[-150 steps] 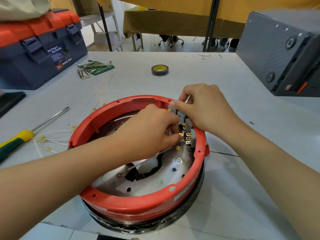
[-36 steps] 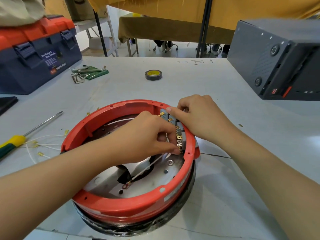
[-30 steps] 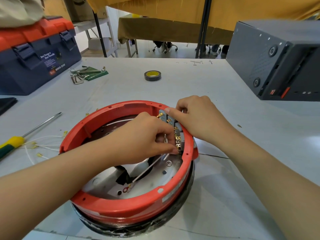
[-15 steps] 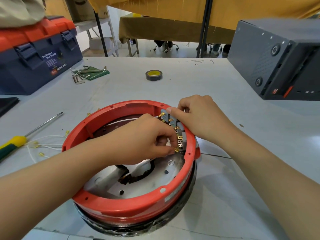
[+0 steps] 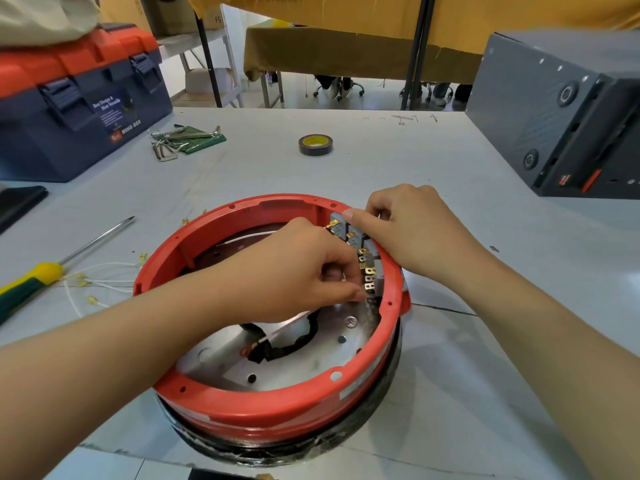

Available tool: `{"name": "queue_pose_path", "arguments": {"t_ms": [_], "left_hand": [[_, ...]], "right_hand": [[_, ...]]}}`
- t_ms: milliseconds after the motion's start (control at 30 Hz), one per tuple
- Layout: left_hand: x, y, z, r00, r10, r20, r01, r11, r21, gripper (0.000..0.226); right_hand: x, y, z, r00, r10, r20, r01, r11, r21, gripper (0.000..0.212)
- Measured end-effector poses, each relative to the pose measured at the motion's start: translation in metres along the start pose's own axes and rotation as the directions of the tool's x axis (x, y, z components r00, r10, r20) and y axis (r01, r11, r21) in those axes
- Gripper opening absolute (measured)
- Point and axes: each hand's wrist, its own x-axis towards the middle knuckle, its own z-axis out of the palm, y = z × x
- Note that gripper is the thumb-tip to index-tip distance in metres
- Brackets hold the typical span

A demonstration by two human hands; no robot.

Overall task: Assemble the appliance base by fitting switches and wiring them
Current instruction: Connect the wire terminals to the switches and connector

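Observation:
The red round appliance base (image 5: 277,410) sits on the table in front of me, with a metal plate (image 5: 311,362) inside. A row of grey switches with gold terminals (image 5: 369,271) lines its right inner wall. My left hand (image 5: 294,275) reaches inside the ring and pinches the end of a thin white wire (image 5: 280,332) against the lower terminals. The wire runs down to a ring lug by a black sleeved cable (image 5: 301,341). My right hand (image 5: 412,233) curls over the rim from outside and grips the switches, thumb on top of them.
Loose white wires with gold connectors (image 5: 100,282) and a yellow-green screwdriver (image 5: 34,280) lie to the left. Hex keys (image 5: 183,140) and a tape roll (image 5: 315,144) lie farther back. A blue and orange toolbox (image 5: 76,98) stands at back left, a grey box (image 5: 554,116) at right.
My left fingers have shifted slightly at the lower terminals. The white wire's free length has dropped lower and is mostly under my hand. My right hand has stayed on the switches.

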Motion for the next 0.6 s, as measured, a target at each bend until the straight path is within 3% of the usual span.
{"name": "queue_pose_path", "arguments": {"t_ms": [233, 600], "left_hand": [[-0.001, 0.003, 0.003, 0.999, 0.034, -0.012, -0.032, 0.984, 0.178, 0.021], [-0.004, 0.008, 0.011, 0.996, -0.048, -0.070, 0.059, 0.987, 0.152, 0.016]], "right_hand": [[0.000, 0.001, 0.000, 1.000, -0.020, -0.019, 0.019, 1.000, -0.023, 0.042], [0.000, 0.000, -0.001, 1.000, -0.026, -0.013, 0.026, 1.000, -0.018, 0.044]]}}
